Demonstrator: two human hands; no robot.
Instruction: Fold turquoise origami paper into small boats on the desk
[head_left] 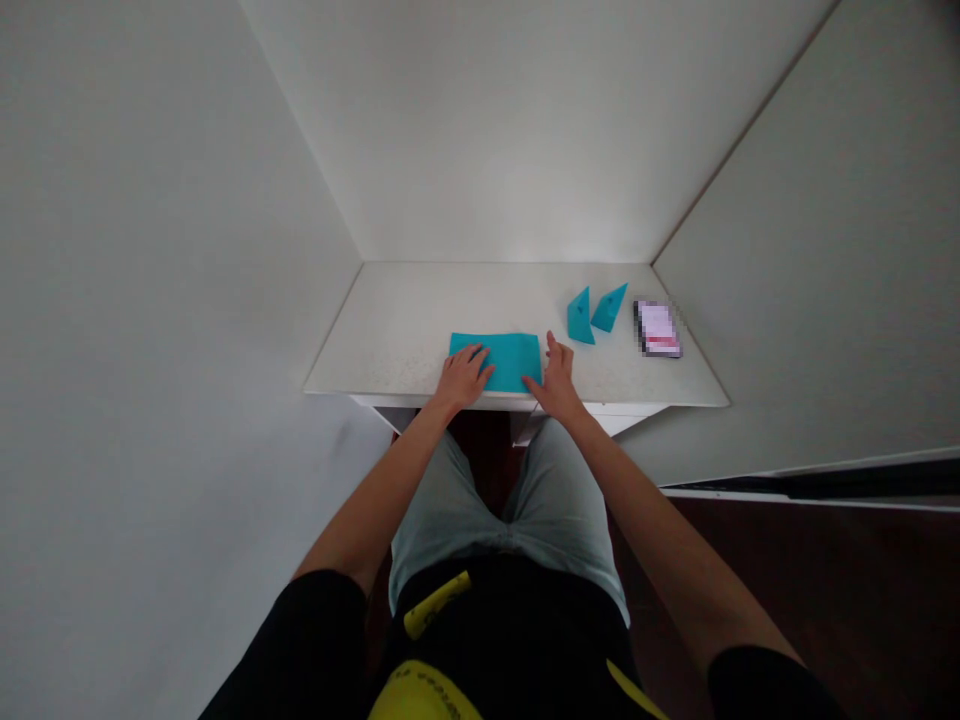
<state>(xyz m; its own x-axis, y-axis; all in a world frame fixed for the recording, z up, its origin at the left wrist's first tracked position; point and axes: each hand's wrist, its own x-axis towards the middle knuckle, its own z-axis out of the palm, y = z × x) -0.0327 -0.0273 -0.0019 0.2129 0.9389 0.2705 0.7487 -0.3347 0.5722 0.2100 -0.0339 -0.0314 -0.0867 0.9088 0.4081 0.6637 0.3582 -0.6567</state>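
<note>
A blue sheet of paper (pixel 514 358) lies flat near the front edge of the white table, its long side running left to right. My left hand (pixel 463 376) rests on its left part with the fingers spread. At the right edge of the sheet is my right hand (pixel 556 378), fingers apart, its thumb touching the lower right corner. Beyond my right hand, two folded blue paper pieces sit on the table: one piece (pixel 579 318) on the left and a slimmer piece (pixel 609 308) beside it.
A device with a blurred screen (pixel 658 328), looking like a phone, lies at the right end of the white table (pixel 405 310). Walls close in the table at the back, left and right. My legs are at its front edge.
</note>
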